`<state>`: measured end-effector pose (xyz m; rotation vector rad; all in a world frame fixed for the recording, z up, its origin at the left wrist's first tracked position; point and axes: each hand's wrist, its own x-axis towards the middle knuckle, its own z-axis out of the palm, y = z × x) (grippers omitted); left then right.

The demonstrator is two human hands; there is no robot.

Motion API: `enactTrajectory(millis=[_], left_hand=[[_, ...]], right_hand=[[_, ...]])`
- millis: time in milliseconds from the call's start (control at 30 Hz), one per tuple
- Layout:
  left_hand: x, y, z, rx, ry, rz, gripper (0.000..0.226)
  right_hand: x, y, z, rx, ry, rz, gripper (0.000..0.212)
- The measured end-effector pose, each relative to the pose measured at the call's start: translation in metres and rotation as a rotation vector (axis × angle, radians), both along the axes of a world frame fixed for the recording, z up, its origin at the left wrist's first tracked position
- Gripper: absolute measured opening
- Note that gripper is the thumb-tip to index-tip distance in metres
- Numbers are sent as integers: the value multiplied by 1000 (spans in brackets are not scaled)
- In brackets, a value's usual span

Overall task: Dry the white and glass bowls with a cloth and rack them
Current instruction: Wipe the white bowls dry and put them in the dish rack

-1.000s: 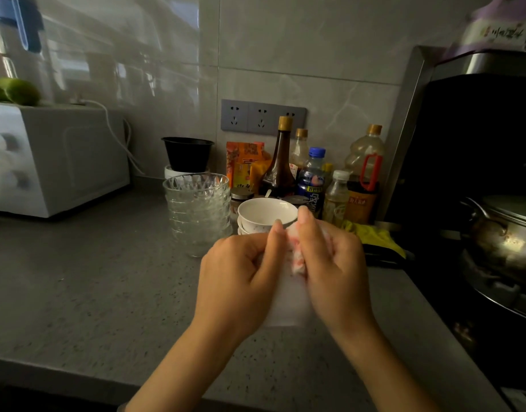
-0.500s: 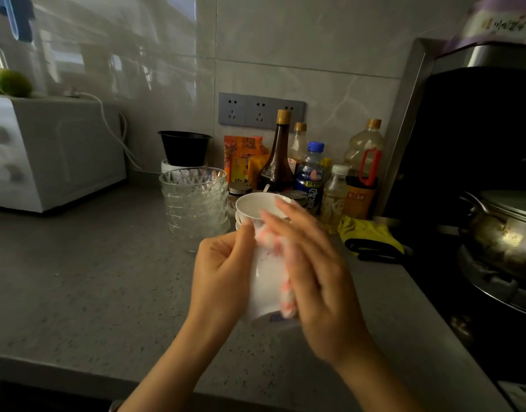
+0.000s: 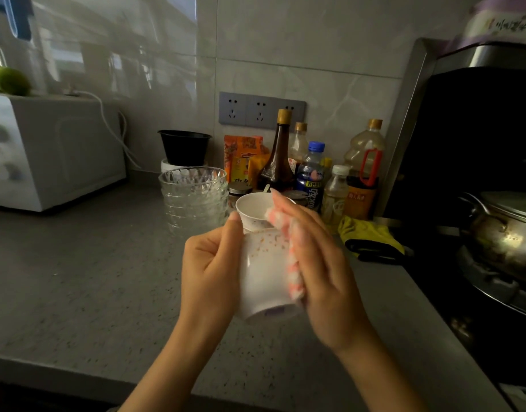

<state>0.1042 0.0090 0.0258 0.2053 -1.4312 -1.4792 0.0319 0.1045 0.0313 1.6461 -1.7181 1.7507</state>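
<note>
While it is held clear of the speckled grey stone bench (image 3: 77, 278), the small white ceramic bowl with orange-flecked rim (image 3: 263, 272) is turned on its side, foot toward the wearer, so that its outer wall is exposed for wiping. The left hand (image 3: 209, 272) is clamped on the bowl — thumb along the near wall, fingers behind — serving as the steadying grip. The right hand (image 3: 321, 263) lies flat, closed on a pink-and-white folded cloth (image 3: 294, 263) pressed against the bowl's right flank. Another white bowl (image 3: 253, 209) stands upright just behind, beside the stack of faceted clear glass bowls (image 3: 195, 197) — presumably queued within reach. No rack is in view; racking appears not yet begun.
</note>
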Motion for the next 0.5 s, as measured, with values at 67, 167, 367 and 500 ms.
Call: enactTrajectory(millis=[67,167,367,500], left_hand=[[2,0,-1,102,9,-24,58],[2,2,-1,254,11,-58,65],[-1,0,-6,241,-175,-141,56],[1,-6,3,16,-229,-126,57]], right_hand=[[-2,2,1,-14,-242,112,34],[1,3,1,-11,-632,185,34],[-1,12,15,13,-613,75,38],[-12,13,23,43,-436,51,63]])
